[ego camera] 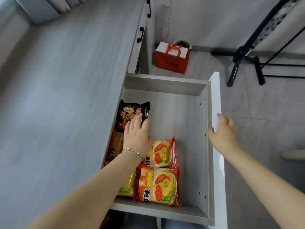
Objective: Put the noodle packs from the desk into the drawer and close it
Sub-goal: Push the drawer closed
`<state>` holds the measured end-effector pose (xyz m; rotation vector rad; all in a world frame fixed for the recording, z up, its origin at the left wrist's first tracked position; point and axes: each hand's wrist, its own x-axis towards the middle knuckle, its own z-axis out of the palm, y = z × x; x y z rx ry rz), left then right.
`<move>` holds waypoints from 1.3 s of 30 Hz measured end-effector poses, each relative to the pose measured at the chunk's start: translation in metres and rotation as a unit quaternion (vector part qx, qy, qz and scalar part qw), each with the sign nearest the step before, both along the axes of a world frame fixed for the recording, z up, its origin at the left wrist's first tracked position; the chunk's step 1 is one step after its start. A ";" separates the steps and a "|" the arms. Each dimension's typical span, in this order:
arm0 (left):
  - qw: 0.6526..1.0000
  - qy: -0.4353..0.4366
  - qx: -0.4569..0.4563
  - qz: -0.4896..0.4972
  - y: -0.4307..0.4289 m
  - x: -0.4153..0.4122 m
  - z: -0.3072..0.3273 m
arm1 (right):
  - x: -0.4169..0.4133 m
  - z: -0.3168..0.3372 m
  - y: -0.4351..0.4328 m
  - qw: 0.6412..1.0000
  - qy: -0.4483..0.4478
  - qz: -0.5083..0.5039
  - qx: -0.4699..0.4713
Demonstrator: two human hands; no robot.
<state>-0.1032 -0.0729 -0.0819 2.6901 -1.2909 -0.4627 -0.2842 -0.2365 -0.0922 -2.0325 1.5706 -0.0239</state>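
Left hand (137, 132) fingers (133, 123) spread flat atop black plastic noodle pack (130, 113) in grey wooden drawer (165, 83), gripping nothing; right hand (222, 131) open, empty.

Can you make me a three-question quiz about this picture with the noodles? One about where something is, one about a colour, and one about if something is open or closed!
1. Where is the black noodle pack?
A. on the desk
B. in the drawer
C. on the floor

2. What colour is the gift bag on the floor?
A. red and white
B. blue
C. green

3. How is the drawer?
A. shut
B. taken out of the desk
C. pulled open

Answers:
1 B, it lies at the drawer's far left under the fingers of the left hand.
2 A, its body is red with a white top and red handles.
3 C, its inside shows, and the right hand is at its white front panel.
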 end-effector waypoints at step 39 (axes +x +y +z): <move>0.993 -0.060 -0.098 0.038 0.087 0.085 -0.024 | 0.233 -0.012 0.129 0.865 -0.213 0.008 0.455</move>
